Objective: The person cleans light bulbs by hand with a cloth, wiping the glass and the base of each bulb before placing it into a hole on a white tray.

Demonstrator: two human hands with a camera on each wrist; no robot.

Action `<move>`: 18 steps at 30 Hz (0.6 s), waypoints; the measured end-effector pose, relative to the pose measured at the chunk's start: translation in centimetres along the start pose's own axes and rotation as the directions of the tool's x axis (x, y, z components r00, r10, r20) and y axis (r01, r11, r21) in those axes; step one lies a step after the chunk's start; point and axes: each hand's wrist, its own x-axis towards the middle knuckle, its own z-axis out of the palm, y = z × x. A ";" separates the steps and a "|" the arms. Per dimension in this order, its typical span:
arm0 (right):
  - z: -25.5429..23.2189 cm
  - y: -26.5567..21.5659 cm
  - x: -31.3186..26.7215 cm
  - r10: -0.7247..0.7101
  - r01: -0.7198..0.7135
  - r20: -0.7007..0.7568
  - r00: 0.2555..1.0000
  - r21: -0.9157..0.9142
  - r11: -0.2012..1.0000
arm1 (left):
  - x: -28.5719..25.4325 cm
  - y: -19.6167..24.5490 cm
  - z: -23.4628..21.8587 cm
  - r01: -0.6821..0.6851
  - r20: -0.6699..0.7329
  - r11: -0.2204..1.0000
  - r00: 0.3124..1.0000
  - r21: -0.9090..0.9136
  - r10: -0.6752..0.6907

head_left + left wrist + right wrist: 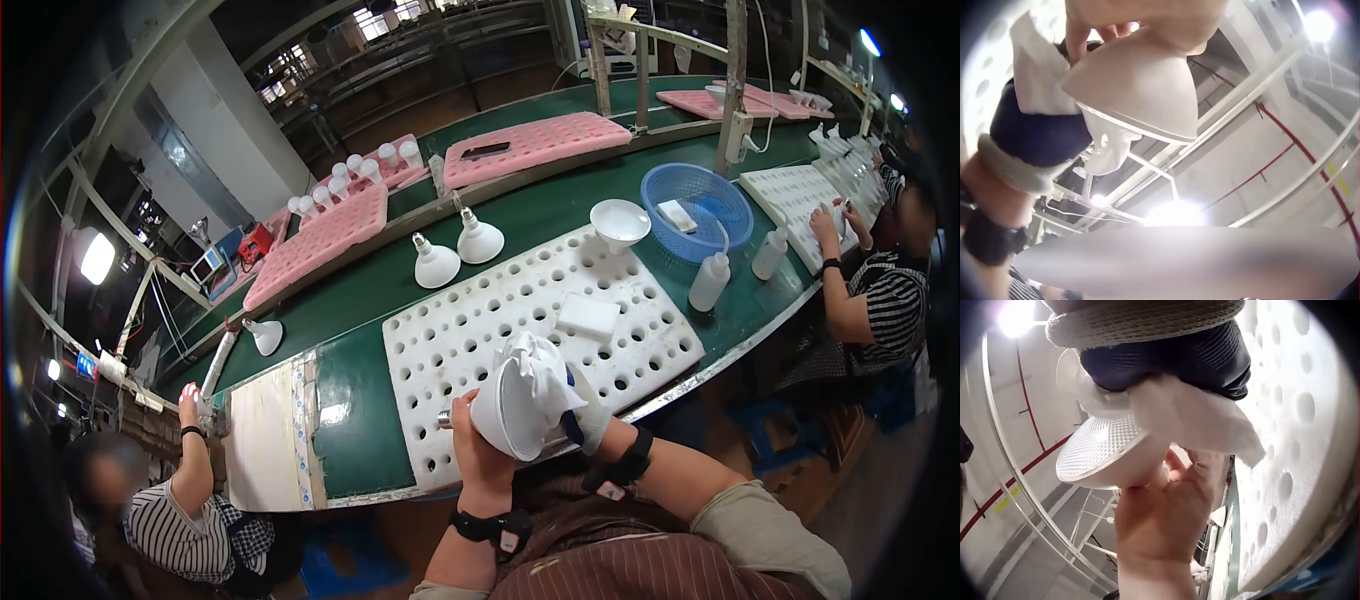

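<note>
A white reflector bulb [500, 415] with a metal screw base lies tilted in front of my body. My bare left hand [478, 455] grips it by the narrow neck end. In the right wrist view its dimpled lens [1094, 450] faces outward. My right hand [592, 415] wears a knitted glove with a dark blue coating [1166, 359]. It holds a crumpled white cloth [535, 375] against the rim of the bulb. The cloth hides the right fingertips and also hangs below the rim in the left wrist view.
Under my hands lies a white foam tray [450, 370] with holes, bearing a white block [588, 316] and a reflector bulb [620, 224]. Beyond stand two bulbs [436, 262]. To the right are a blue basket [745, 215] and squeeze bottles [710, 283]. People sit on both sides.
</note>
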 end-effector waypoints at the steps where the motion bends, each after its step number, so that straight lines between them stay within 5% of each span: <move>1: -0.1 -0.2 0.1 -0.072 0.070 -0.027 0.997 -0.064 0.995 | 0.0 -0.3 -0.6 -0.003 0.001 1.000 1.000 0.003 0.003; 4: 0.2 -1.2 0.3 -0.112 0.099 -0.060 0.992 -0.197 0.975 | -0.2 -1.0 -1.8 -0.032 -0.030 0.996 0.999 -0.080 0.030; 6: 1.0 -2.0 -0.3 -0.120 0.111 -0.014 0.993 -0.284 0.952 | -0.7 -1.7 -2.6 -0.083 0.207 0.979 0.977 0.184 0.044; 7: 1.1 -1.9 -0.2 -0.116 0.109 -0.030 0.993 -0.181 0.977 | -0.4 -1.8 -2.9 0.138 0.255 0.938 0.965 -0.318 -0.055; 8: 1.3 -1.7 -0.1 -0.110 0.107 -0.045 0.993 -0.074 0.992 | -0.1 -1.6 -3.2 0.125 0.256 0.942 0.966 -0.311 -0.044; 9: -0.2 -0.6 0.4 -0.152 0.142 -0.035 0.988 -0.194 0.971 | 0.1 -1.5 -3.7 0.172 0.286 0.912 0.956 -0.373 -0.064; 12: -1.8 -0.6 0.5 0.027 -0.030 -0.079 0.997 -0.035 0.999 | 0.4 -1.5 -4.6 0.321 0.385 0.776 0.916 -0.543 -0.110; 14: -2.2 1.1 -0.1 0.032 -0.032 -0.003 0.999 -0.086 0.996 | 0.8 -1.6 -4.5 0.432 0.468 0.650 0.874 -0.625 -0.131; 15: -2.3 1.6 -0.3 0.039 -0.029 0.064 0.997 -0.139 0.990 | -0.7 0.6 -0.1 0.224 -0.205 0.886 0.922 -0.407 -0.327; 16: -1.2 1.0 -0.9 0.130 -0.074 0.177 0.976 -0.290 0.954 | -1.6 -0.6 -0.4 -0.025 -0.019 0.918 0.999 0.396 0.036; 18: 2.1 0.8 -0.3 -0.004 0.171 0.304 0.953 -0.524 0.834 | -1.8 -2.0 0.2 0.244 0.051 0.947 0.970 -0.210 -0.238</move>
